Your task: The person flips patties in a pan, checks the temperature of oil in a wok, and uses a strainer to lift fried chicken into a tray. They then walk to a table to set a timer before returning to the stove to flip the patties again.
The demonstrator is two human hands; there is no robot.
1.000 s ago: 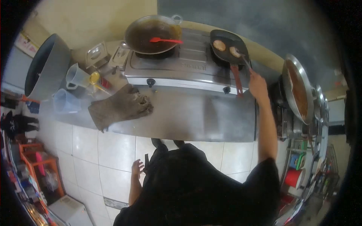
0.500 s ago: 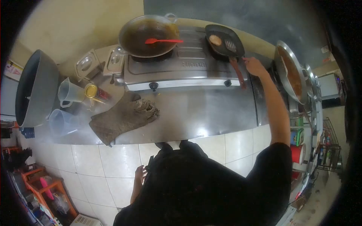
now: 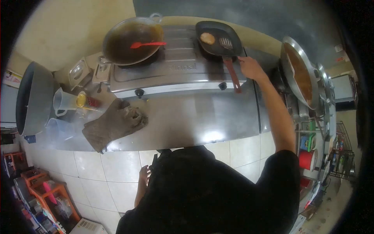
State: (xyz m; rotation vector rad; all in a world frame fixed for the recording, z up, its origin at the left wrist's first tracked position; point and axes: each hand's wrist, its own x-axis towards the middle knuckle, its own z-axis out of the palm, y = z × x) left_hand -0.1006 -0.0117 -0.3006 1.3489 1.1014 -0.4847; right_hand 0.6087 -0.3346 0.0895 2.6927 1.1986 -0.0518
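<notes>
My right hand (image 3: 251,68) reaches to the near right rim of a black frying pan (image 3: 212,26) on the stove. Its fingers are closed on a slotted turner (image 3: 225,43), whose dark handle barely shows against the pan. The turner's head lies flat inside the pan, right of a round browned patty (image 3: 207,38). Beside my hand the pan's brown handle (image 3: 232,76) points toward me, apparently not held. Low at my side hangs my left hand (image 3: 145,173), fingers loosely bent and apart, with nothing visible in it.
A wok (image 3: 117,54) with a red spatula (image 3: 146,44) sits on the left burner of the stove (image 3: 156,78). Dark oven mitts (image 3: 113,126), a clear jug (image 3: 64,102) and a lidded jar (image 3: 89,102) lie left. A large pan of brown sauce (image 3: 300,74) stands right.
The view has shifted, so the stove and pans appear farther left. My right hand stays by the frying pan's rim, and the turner still lies right of the patty.
</notes>
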